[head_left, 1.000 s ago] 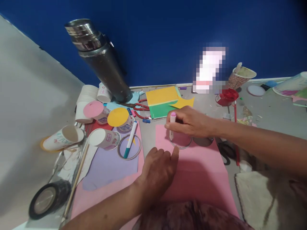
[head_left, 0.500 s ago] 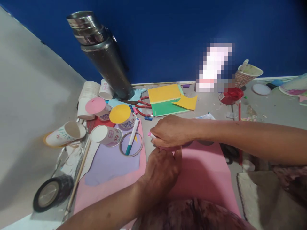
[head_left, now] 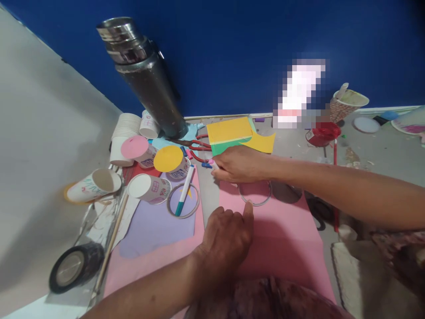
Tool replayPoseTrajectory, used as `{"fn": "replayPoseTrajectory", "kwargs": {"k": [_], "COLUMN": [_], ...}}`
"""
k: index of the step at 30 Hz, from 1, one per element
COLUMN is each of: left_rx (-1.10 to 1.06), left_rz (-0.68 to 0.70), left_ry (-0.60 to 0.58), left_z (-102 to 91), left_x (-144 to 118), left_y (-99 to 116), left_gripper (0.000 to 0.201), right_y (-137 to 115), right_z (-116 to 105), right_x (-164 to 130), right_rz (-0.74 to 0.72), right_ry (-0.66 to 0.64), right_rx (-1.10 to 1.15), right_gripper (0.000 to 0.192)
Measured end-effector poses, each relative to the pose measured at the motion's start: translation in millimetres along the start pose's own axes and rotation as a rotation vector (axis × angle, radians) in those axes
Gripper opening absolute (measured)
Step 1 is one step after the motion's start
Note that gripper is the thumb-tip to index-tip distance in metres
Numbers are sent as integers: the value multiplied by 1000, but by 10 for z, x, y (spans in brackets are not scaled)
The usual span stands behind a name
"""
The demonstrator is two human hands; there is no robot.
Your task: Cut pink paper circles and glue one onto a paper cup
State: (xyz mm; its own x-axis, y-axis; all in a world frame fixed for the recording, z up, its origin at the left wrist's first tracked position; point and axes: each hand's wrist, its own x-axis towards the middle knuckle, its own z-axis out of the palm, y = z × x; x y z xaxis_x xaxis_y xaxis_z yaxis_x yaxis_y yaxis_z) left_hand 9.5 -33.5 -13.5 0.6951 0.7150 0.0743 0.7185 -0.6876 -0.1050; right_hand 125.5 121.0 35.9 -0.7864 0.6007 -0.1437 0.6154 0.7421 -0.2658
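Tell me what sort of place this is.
Probably a craft corner on a floor against a blue wall. The left hand steadies a clear ring on pink paper; the right hand holds a pink-capped marker. Paper cups and red-handled scissors lie nearby.

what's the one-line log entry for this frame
left hand: fingertip on clear ring | right hand: holds pink-capped marker | ring lies on pink paper

Dim, warm indoor light; soft shadows fall under the arms. Wide-angle bending warps the edges, and one patch is pixelated.
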Motion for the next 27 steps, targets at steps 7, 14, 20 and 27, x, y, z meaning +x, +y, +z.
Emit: {"fn": "replayPoseTrajectory", "kwargs": {"k": [7, 14, 20, 27], "left_rx": [38, 78, -38, -109], "left_rz": [7, 18, -41, -78], "left_ry": [15, 46, 107, 174], "left_z": [6, 85, 135, 180], "left_x": [-21, -91, 55, 177], "left_y": [3, -7, -95, -134], "left_gripper": [58, 58, 44, 12], "right_y": [349, 524, 263, 30], "right_z": [6, -175, -186, 77], "right_x": [-83, -631, -1524, -2068], "right_rz": [136, 316, 379, 552], "right_ry": [160, 443, 669, 628], "right_rx": [62, 169, 180, 253], "right_gripper": [30, 34, 26, 26]}}
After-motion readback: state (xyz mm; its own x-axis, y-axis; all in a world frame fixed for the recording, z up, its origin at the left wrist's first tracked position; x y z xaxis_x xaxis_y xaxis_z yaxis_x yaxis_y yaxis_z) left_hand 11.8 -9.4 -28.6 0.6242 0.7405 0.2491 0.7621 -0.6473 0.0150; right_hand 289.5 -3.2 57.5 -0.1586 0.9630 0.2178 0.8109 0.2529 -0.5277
